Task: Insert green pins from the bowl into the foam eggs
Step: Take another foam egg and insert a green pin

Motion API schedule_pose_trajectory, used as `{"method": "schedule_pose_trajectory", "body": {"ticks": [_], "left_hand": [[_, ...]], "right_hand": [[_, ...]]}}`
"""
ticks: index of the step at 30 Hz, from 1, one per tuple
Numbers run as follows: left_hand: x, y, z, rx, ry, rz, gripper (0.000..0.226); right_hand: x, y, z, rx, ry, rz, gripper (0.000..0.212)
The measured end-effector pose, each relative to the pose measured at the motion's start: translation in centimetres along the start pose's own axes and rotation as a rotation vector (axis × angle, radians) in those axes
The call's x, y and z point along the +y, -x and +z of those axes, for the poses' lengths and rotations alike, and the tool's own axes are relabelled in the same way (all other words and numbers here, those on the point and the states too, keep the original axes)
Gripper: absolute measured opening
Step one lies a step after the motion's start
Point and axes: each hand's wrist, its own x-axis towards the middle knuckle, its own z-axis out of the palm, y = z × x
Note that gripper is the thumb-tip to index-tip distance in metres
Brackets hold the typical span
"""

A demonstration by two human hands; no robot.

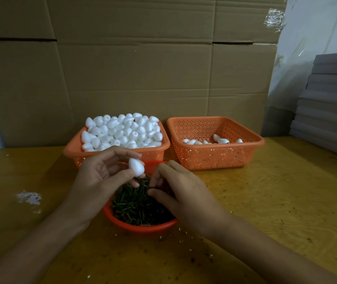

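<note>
- Forearms come in from the bottom edge; left hand [100,177] and right hand [184,193] meet over the round red plastic bowl [143,227] at lower centre.
- Left hand pinches one white foam egg [136,166] between thumb and fingertips, above the bowl's far rim. The narrower end looks to point down.
- Right hand has its fingers curled onto the heap of thin dark green pins [136,203] in the bowl, thumb close to the fingertips. Can't tell if a pin is actually between them.
- Behind the bowl, the left orange perforated basket [71,150] is heaped with blank eggs above its rim. The right orange perforated basket [214,158] holds only a few, so probably early in the batch.
- Risk: the pins lie tangled, so a pick may lift two or none. Extras would drop onto the yellow wooden table [276,191], which is already littered with bits.
- Risk: foam is soft. A hard squeeze dents it, and an off-axis push could send the pin out the side. White crumbs [29,197] at mid left suggest it sheds.
- Risk: the egg is held by the tips only, so insertion force could roll it out of the pinch into the bowl.
- Risk: the heaped basket sits just behind the left hand; a knock could spill eggs.
</note>
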Motion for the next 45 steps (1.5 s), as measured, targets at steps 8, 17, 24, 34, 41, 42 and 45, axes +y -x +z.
{"method": "schedule_pose_trajectory", "body": {"ticks": [8,17,24,34,41,42,45], "left_hand": [[0.0,0.0,-0.1,-0.002,0.037,-0.01,0.026],[-0.4,-0.1,-0.5,0.035,0.03,-0.02,0.027],[0.1,-0.1,-0.4,0.017,0.03,-0.009,0.028],[0.0,-0.1,-0.5,0.029,0.032,-0.019,0.02],[-0.1,-0.1,-0.4,0.033,0.049,-0.027,0.021],[0.0,-0.1,-0.4,0.032,0.05,-0.027,0.02],[-0.1,-0.2,-0.5,0.027,0.044,-0.024,0.019]], "right_hand": [[0.3,0.1,0.3,0.017,-0.007,-0.012,0.01],[-0.1,0.4,0.7,0.2,-0.333,0.047,0.013],[0.3,0.2,0.7,0.261,-0.572,0.119,0.014],[0.6,-0.3,0.1,0.175,-0.774,0.143,0.007],[0.7,-0.4,-0.1,0.122,-0.754,0.146,0.004],[0.7,-0.4,-0.1,0.119,-0.755,0.145,0.004],[0.6,-0.4,-0.2,0.109,-0.749,0.135,0.005]]}}
